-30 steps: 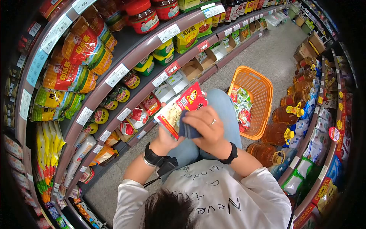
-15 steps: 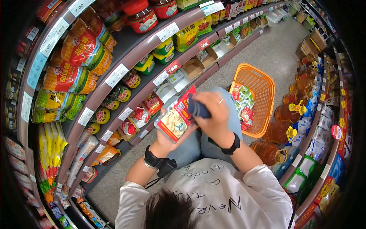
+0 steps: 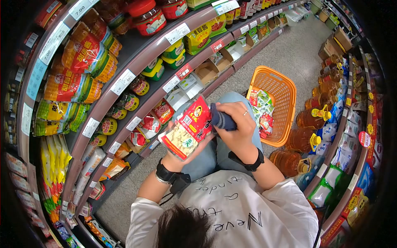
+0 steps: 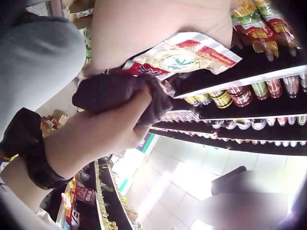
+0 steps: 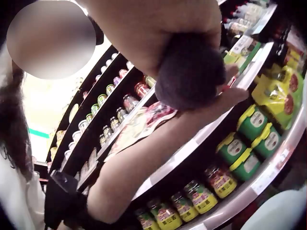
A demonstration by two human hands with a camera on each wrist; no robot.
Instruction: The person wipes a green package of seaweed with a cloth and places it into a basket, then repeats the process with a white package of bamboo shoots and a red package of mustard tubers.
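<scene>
A red and white food packet [image 3: 187, 129] with a clear lower part showing pale pieces lies in the left hand [image 3: 182, 159], whose palm and fingers are behind and around its edge. The right hand [image 3: 240, 124] grips a bunched dark cloth [image 3: 222, 118] beside the packet's right edge. In the left wrist view the dark cloth [image 4: 122, 96] is by the packet [image 4: 184, 56], with the right hand [image 4: 127, 115] pinching it. The right wrist view has the cloth [image 5: 189, 72] in front of part of the packet [image 5: 144, 122].
An orange basket [image 3: 282, 99] holding several small packets stands on the floor right of the knees. Shelves [image 3: 149, 53] of jars and bags curve along the left. Large oil bottles [image 3: 288, 162] line the right side, beside another shelf of bagged goods.
The right hand with the cloth has moved off the packet's front to its right edge, uncovering more of the red print. The left hand has tilted the packet to face up more.
</scene>
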